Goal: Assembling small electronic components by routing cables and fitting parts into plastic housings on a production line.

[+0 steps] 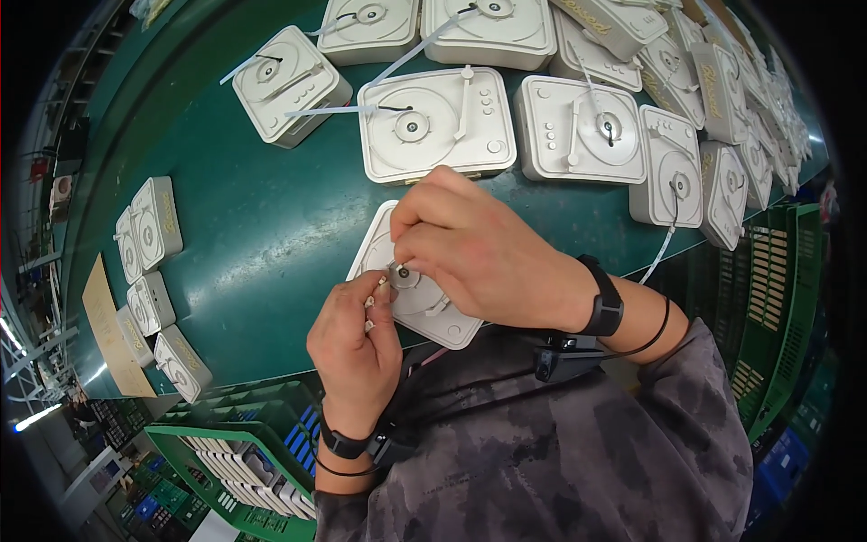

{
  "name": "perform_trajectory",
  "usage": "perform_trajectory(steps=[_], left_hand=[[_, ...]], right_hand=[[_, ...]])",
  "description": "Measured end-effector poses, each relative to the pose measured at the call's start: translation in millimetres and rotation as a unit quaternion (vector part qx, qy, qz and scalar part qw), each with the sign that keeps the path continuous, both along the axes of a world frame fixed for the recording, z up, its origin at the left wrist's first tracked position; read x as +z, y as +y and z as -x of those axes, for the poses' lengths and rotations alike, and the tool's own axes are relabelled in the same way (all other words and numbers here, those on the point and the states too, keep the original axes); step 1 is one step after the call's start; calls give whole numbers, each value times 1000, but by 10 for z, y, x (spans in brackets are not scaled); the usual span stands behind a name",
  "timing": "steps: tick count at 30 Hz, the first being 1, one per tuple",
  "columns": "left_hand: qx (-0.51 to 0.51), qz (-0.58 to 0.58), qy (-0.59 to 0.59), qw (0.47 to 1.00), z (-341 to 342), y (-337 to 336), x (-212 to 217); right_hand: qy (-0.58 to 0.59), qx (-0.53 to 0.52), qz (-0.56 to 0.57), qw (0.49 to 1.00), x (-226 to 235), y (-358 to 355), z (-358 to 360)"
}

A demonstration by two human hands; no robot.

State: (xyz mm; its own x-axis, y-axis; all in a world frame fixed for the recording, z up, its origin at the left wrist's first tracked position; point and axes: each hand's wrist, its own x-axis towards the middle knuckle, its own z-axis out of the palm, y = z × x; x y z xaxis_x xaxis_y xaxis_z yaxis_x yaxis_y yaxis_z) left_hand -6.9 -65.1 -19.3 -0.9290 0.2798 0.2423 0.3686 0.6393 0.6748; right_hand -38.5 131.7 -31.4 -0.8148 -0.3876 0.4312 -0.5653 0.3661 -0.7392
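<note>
A white square turntable-shaped casing lies on the green belt right in front of me. My right hand covers its upper part, and its fingertips pinch a small round metal piece at the platter's centre. My left hand sits at the casing's left edge with its fingers closed on a small light-coloured part beside that centre piece. Much of the casing is hidden under both hands.
Several identical white casings lie on the belt beyond my hands, some with white cable ties, and more stand on edge at the right and left. A green crate with white parts sits below left; green crates stand at right.
</note>
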Motion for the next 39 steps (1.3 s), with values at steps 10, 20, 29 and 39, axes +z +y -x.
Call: perform_trajectory(steps=[10,20,29,39], left_hand=[[-26,42,3,999,22,-30,51],[-5,44,-48,998,38,-1,93],[-45,79,-29,995,92,36,176],[-48,137,52,988,75,56,101]], right_hand=[[26,-25,-76,996,39,-95,-31],[31,-26,-67,997,15,-69,-34],[83,-21,-124,989,50,-68,-48],[87,-39,-127,987,30,-139,-79]])
